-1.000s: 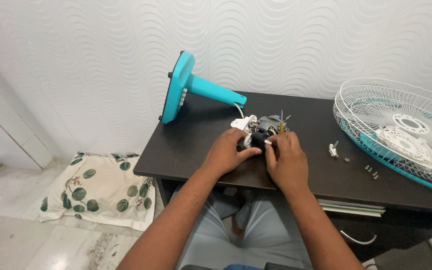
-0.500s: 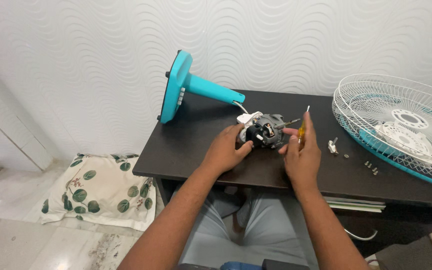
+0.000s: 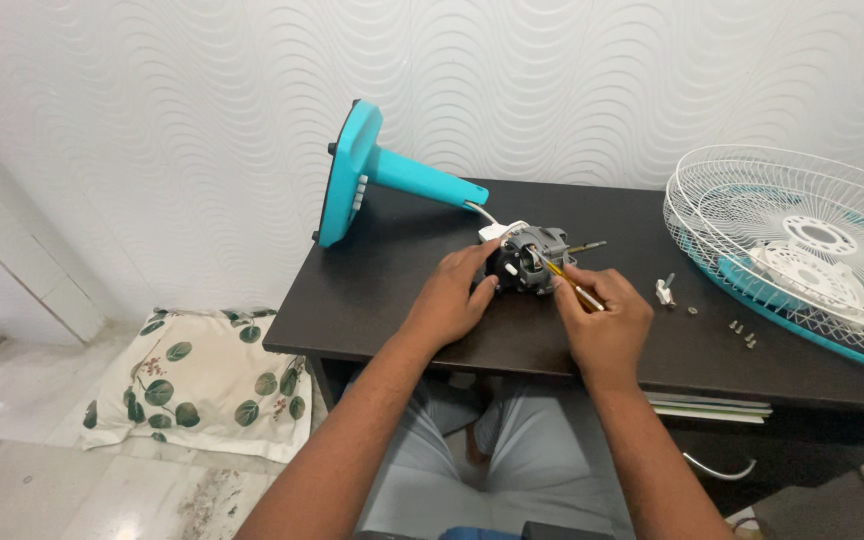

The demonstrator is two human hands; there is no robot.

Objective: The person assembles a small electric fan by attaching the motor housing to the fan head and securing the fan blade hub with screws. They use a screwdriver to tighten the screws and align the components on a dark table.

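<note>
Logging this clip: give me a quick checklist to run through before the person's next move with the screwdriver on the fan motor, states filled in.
1. Left hand steadies the fan motor: ok.
2. Right hand grips the yellow screwdriver: ok.
3. Screwdriver tip seated in a screw head: cannot tell, too small.
4. Motor rests on the dark table, away from the edge: ok.
5. Loose screws apart from both hands, beside the fan grille: ok.

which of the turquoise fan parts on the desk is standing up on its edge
The round fan base at the desk's back left, by the wall: it stands on its rim with its stem pointing right. The other turquoise part, under the white grille, lies flat.
</note>
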